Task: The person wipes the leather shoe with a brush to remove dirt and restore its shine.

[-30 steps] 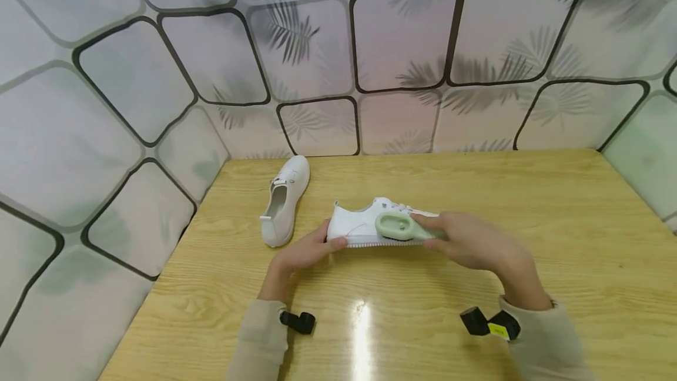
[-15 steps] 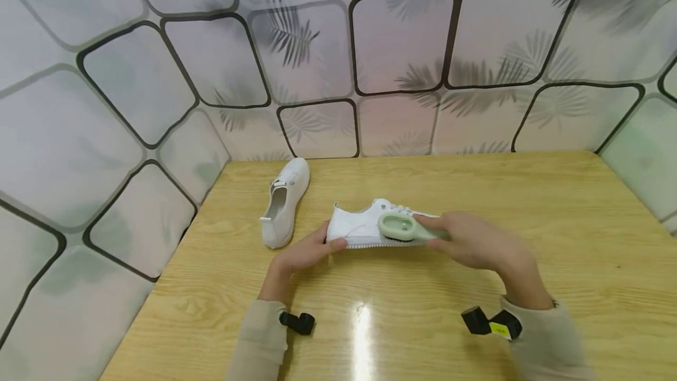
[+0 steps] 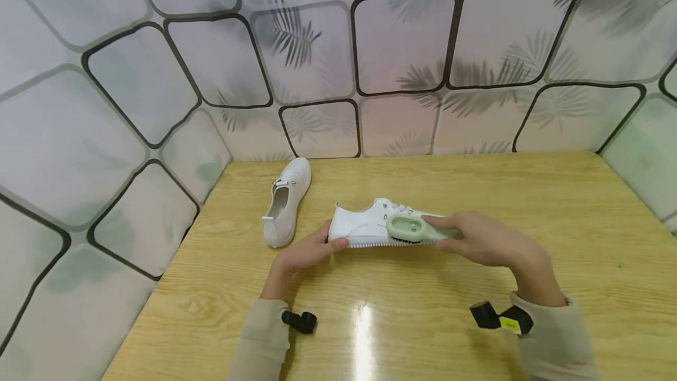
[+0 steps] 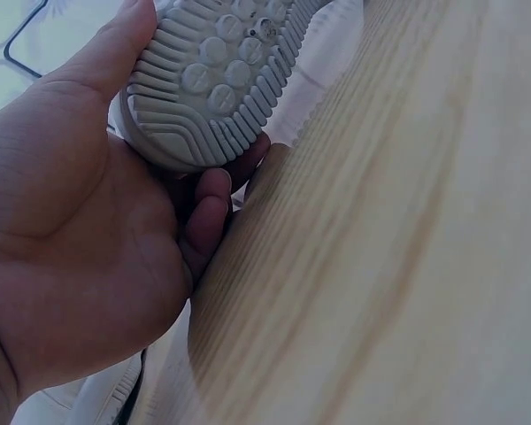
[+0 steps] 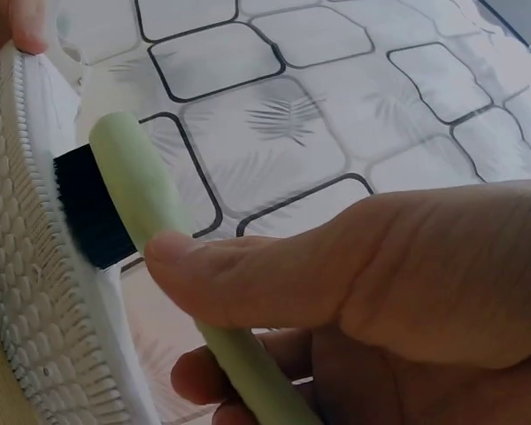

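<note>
A white lace-up shoe [image 3: 362, 225] is held above the table, toe to the right, its side facing me. My left hand [image 3: 307, 250] grips it by the heel, with the thumb along the sole edge. In the left wrist view the studded grey sole [image 4: 221, 80] shows, fingers curled under the heel. My right hand [image 3: 481, 240] holds a pale green brush [image 3: 409, 228] by its handle, thumb on top. The brush's dark bristles [image 5: 93, 208] press against the shoe's side just above the sole, as the right wrist view shows.
A second white shoe [image 3: 287, 201] stands on the wooden table [image 3: 529, 193] at the back left, toe toward the wall. A patterned wall covering [image 3: 402, 46] encloses the table's back and sides. Dark wrist cameras sit on both sleeves.
My right hand has moved a little to the right with the brush, along the side of the shoe toward the toe. The left hand and the shoe have hardly moved.
</note>
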Demonstrator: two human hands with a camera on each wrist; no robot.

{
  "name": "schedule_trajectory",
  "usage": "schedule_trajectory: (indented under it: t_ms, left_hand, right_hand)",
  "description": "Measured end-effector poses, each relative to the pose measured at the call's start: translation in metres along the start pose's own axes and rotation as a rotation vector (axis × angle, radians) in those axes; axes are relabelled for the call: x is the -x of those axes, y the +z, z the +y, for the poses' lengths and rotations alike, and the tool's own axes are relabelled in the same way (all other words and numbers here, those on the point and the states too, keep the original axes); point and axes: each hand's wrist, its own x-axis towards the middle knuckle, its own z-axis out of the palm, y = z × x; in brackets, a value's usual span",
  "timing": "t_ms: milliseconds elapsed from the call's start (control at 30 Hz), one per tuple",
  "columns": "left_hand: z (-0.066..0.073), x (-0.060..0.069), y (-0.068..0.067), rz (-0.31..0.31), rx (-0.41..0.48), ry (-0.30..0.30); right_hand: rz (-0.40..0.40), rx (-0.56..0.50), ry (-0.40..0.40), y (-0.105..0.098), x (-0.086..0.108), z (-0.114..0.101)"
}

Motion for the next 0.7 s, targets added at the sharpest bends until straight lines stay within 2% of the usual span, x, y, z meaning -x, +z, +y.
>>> schedule_trajectory:
  t_ms: [100, 300, 533, 700]
  left_hand:
    - [0.000, 0.000, -0.001, 0.005, -0.007, -0.007]
    - [0.000, -0.002, -0.002, -0.002, -0.007, 0.007]
    - [-0.001, -0.004, 0.001, 0.008, -0.023, -0.006]
    - [0.000, -0.003, 0.000, 0.007, -0.006, -0.010]
  right_hand:
    - [-0.003, 0.009, -0.007, 0.003, -0.004, -0.006]
    - [0.020, 0.057, -0.072, 0.015, -0.015, -0.023]
    - [-0.022, -0.009, -0.043, 0.003, -0.002, -0.010]
    - [-0.017, 0.034, -0.014, 0.003, -0.001, -0.011]
